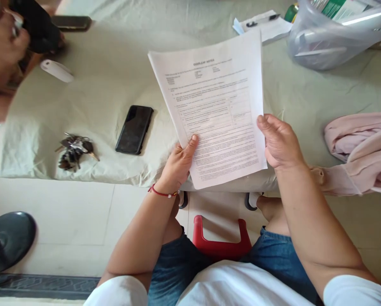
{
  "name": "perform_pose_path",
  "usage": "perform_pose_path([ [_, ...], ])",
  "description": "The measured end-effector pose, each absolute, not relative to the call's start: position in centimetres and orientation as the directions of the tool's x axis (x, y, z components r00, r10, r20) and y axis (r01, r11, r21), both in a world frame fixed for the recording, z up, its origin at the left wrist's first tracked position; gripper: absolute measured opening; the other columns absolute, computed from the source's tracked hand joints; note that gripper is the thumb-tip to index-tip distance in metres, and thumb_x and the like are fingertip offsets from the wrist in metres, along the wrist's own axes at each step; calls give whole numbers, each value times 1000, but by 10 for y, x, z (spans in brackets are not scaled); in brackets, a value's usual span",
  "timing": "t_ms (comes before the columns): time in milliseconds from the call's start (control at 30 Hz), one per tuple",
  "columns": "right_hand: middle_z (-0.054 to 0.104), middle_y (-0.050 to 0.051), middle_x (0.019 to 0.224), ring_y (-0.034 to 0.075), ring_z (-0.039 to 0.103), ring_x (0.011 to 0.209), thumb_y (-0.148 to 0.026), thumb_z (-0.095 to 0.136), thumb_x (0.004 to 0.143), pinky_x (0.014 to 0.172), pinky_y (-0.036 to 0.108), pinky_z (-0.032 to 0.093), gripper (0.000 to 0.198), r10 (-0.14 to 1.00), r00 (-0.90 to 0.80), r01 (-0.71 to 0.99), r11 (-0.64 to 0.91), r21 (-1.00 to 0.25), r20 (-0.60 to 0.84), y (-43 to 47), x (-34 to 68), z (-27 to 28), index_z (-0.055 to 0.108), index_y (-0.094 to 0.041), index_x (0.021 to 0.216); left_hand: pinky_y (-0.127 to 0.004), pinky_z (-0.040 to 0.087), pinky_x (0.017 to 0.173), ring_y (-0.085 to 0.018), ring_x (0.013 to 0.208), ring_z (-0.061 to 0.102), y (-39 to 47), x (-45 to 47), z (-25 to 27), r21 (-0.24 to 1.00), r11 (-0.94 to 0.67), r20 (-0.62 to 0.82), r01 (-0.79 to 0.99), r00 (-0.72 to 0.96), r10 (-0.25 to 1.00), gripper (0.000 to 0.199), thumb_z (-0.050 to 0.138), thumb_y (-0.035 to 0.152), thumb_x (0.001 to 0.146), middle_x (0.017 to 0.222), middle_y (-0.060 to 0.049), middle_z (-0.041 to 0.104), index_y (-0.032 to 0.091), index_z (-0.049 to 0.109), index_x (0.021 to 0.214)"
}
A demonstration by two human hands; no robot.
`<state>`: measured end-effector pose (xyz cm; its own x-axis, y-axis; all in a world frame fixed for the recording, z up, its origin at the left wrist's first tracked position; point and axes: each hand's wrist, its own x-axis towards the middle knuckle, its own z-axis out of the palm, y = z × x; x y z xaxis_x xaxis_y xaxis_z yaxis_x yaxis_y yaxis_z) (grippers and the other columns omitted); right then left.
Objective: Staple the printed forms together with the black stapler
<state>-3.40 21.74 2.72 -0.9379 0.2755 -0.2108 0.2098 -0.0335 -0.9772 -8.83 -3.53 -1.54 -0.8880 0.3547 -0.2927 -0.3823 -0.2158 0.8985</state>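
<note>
A stack of printed papers (215,114), its top sheet headed "Overleaf Notes", is held up in front of me, tilted slightly to the left. My left hand (179,165) grips its lower left edge, thumb on the top sheet and fingers hidden behind. On the right edge, my right hand (281,140) pinches the stack with the thumb in front. A red string bracelet (163,193) circles my left wrist. Left of the papers, a black smartphone (134,129) lies on the cloth, with a bunch of keys (77,148) beyond it.
A pale green cloth (114,76) covers the surface. At the back right are a plastic bag (327,42) and papers with a pen (266,21). Pink fabric (365,148) lies right. Another person's hand (5,42) is at upper left, near a white object (56,70).
</note>
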Motion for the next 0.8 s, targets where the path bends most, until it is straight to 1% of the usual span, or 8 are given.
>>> perform_pose_path([
  [100, 82, 1, 103, 30, 77, 117, -79, 76, 90, 100, 47, 65, 47, 423, -900, 162, 90, -983, -110, 220, -36, 16, 77, -33, 96, -51, 64, 115, -37, 134, 75, -28, -88, -19, 865, -255, -331, -433, -872, 360, 62, 88, 68, 86, 133, -14, 83, 22, 80, 127],
  [167, 81, 1, 100, 30, 78, 114, -79, 74, 91, 98, 47, 65, 46, 449, -890, 153, 135, -979, -77, 221, -37, 11, 76, -33, 91, -51, 63, 116, -37, 134, 75, -27, -88, -20, 859, -275, -337, -432, -881, 332, 64, 91, 67, 83, 135, -14, 82, 22, 80, 127],
  [233, 81, 2, 99, 31, 78, 113, -78, 76, 90, 97, 49, 66, 45, 428, -899, 151, 93, -984, -98, 222, -36, 11, 77, -32, 90, -50, 63, 117, -37, 135, 74, -27, -88, -21, 859, -284, -339, -426, -889, 308, 64, 92, 67, 82, 135, -15, 82, 21, 80, 125],
  [367, 84, 4, 101, 35, 79, 113, -69, 85, 85, 96, 53, 67, 37, 344, -910, 218, -75, -973, -230, 225, -36, 19, 82, -33, 93, -50, 63, 116, -36, 136, 74, -30, -89, -24, 869, -266, -337, -416, -893, 298, 60, 89, 65, 87, 139, -15, 81, 21, 80, 127],
  [433, 85, 4, 100, 35, 80, 111, -63, 87, 84, 96, 54, 67, 33, 337, -899, 254, -118, -960, -279, 227, -35, 23, 83, -33, 94, -50, 64, 116, -37, 136, 74, -31, -89, -25, 875, -249, -334, -414, -890, 310, 59, 86, 66, 89, 138, -15, 81, 22, 79, 128],
  [533, 85, 3, 100, 34, 80, 109, -59, 87, 84, 98, 54, 66, 30, 342, -891, 262, -150, -953, -298, 227, -35, 23, 84, -31, 96, -51, 63, 116, -37, 136, 74, -32, -88, -26, 882, -240, -324, -405, -892, 314, 60, 84, 66, 90, 136, -16, 81, 22, 78, 130],
  [633, 83, 3, 99, 33, 80, 109, -64, 83, 89, 99, 53, 66, 33, 351, -901, 241, -82, -967, -254, 227, -35, 19, 82, -32, 96, -50, 64, 116, -37, 136, 74, -31, -86, -23, 882, -227, -331, -413, -886, 324, 58, 84, 66, 91, 135, -15, 82, 22, 79, 128],
  [800, 79, 0, 92, 28, 78, 102, -67, 82, 91, 101, 49, 64, 36, 439, -894, 145, 99, -984, -87, 231, -36, 13, 77, -32, 89, -51, 68, 108, -37, 125, 79, -27, -74, -18, 827, -206, -407, -522, -811, 420, 56, 85, 68, 89, 125, -14, 85, 22, 82, 120],
])
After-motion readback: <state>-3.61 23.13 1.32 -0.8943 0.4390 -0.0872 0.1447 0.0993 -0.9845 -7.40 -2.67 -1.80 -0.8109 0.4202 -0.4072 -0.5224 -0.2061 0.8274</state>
